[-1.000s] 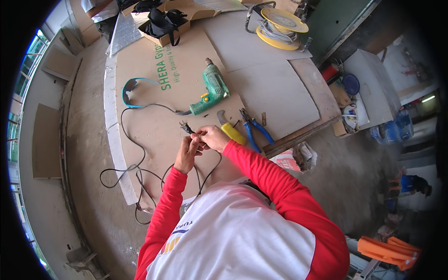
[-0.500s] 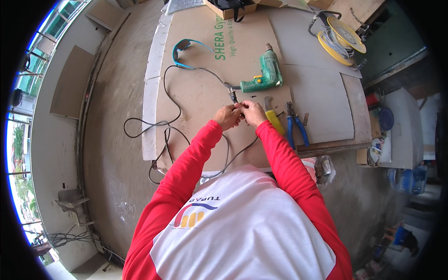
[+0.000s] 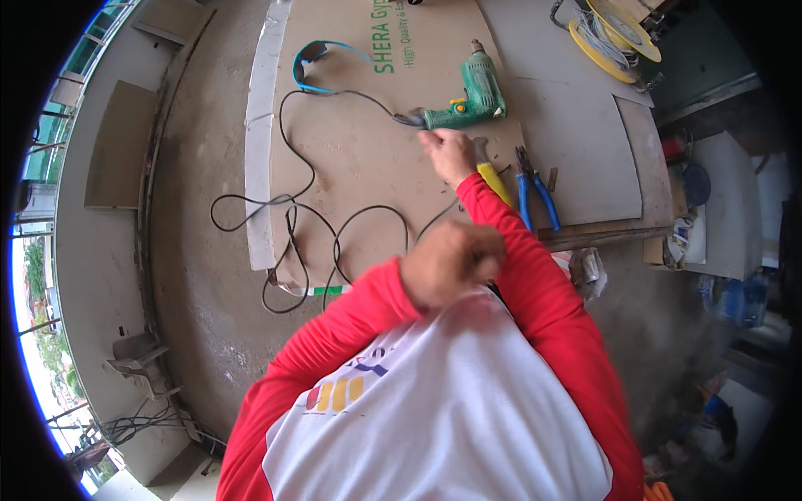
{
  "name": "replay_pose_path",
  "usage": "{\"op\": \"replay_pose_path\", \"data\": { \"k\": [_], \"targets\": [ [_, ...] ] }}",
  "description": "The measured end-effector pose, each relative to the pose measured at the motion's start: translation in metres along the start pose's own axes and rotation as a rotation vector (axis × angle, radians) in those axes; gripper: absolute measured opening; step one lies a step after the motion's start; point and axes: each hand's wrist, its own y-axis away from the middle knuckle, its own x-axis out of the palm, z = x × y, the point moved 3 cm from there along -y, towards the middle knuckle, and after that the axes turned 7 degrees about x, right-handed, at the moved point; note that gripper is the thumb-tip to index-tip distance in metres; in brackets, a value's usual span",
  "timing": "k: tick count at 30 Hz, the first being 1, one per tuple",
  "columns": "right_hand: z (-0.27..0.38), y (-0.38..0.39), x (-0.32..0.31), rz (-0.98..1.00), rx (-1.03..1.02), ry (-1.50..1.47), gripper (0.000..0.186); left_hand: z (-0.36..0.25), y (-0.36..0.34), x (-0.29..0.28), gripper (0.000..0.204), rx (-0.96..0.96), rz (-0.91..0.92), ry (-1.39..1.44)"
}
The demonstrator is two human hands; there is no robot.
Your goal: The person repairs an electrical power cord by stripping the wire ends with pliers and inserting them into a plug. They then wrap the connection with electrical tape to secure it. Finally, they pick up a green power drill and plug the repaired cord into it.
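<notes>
My right hand (image 3: pixel 449 157) is over the cardboard-coloured board, just below the handle end of a green power drill (image 3: pixel 480 90). Its fingers are drawn together; whatever they may hold is hidden. Smeared by motion, my left hand (image 3: pixel 455 263) is raised in front of my shirt, near the right forearm, and its fingers cannot be made out. The drill's black cord (image 3: pixel 311 171) leaves the handle and loops across the board's left side. Beside my right wrist lie a yellow-handled knife (image 3: pixel 494 185) with a curved blade and blue-handled pliers (image 3: pixel 535 199).
Blue-framed glasses (image 3: pixel 302 67) lie at the board's (image 3: pixel 351 159) far left. A yellow cable reel (image 3: pixel 614 37) stands at the far right. A crumpled clear bag (image 3: pixel 589 274) is below the table's right front edge.
My left hand has parted from my right and come back toward my chest. The plug seen at my fingers earlier is now out of sight. The view has shifted slightly.
</notes>
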Motion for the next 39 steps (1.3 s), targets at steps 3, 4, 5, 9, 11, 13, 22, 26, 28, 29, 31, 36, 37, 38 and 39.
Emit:
{"op": "replay_pose_path", "data": {
  "k": [3,4,5,9,11,13,22,26,28,29,31,36,37,38,39],
  "targets": [
    [0.031,0.028,-0.007,0.285,0.025,-0.243,0.03,0.015,0.006,-0.037,0.021,-0.096,-0.079,-0.2],
    [0.015,0.027,-0.008,0.303,-0.011,-0.205,0.029,0.02,0.01,-0.05,0.024,-0.082,-0.147,-0.291],
    [0.005,0.031,-0.014,0.332,0.083,-0.178,0.026,0.036,0.021,-0.06,0.023,-0.115,-0.213,-0.399],
    [-0.019,0.056,-0.03,0.292,0.17,-0.502,0.016,0.11,0.042,-0.049,0.042,-0.3,-0.408,-0.62],
    [-0.02,0.068,-0.038,0.235,0.188,-0.531,0.017,0.138,0.035,-0.029,0.052,-0.283,-0.446,-0.692],
    [-0.022,0.075,-0.041,0.188,0.206,-0.542,0.02,0.154,0.026,-0.013,0.058,-0.2,-0.427,-0.762],
    [-0.02,0.103,-0.045,0.225,0.137,-0.583,0.034,0.096,0.005,0.0,0.042,-0.489,-0.549,0.704],
    [-0.01,0.107,-0.044,0.265,0.081,-0.546,0.025,0.11,0.016,-0.006,0.028,-0.388,-0.521,1.029],
    [-0.012,0.103,-0.046,0.317,0.071,-0.572,0.02,0.107,0.018,-0.009,0.025,-0.313,-0.459,1.114],
    [-0.013,0.102,-0.047,0.311,0.051,-0.539,0.018,0.106,0.018,-0.009,0.024,-0.275,-0.428,1.156],
    [-0.015,0.101,-0.046,0.308,0.011,-0.473,0.015,0.111,0.019,-0.006,0.023,-0.267,-0.521,1.12],
    [0.001,0.11,-0.04,0.032,-0.236,-0.067,0.014,0.12,0.018,0.005,0.023,-0.25,-0.802,0.936],
    [0.003,0.112,-0.038,-0.05,-0.319,0.029,0.014,0.119,0.018,0.007,0.024,-0.263,-0.831,0.896],
    [0.001,0.111,-0.036,-0.082,-0.328,0.011,0.013,0.12,0.018,0.007,0.025,-0.277,-0.86,0.856],
    [0.0,0.11,-0.035,-0.04,-0.284,-0.078,0.013,0.121,0.02,0.007,0.026,-0.312,-0.872,0.898]
  ]
}}
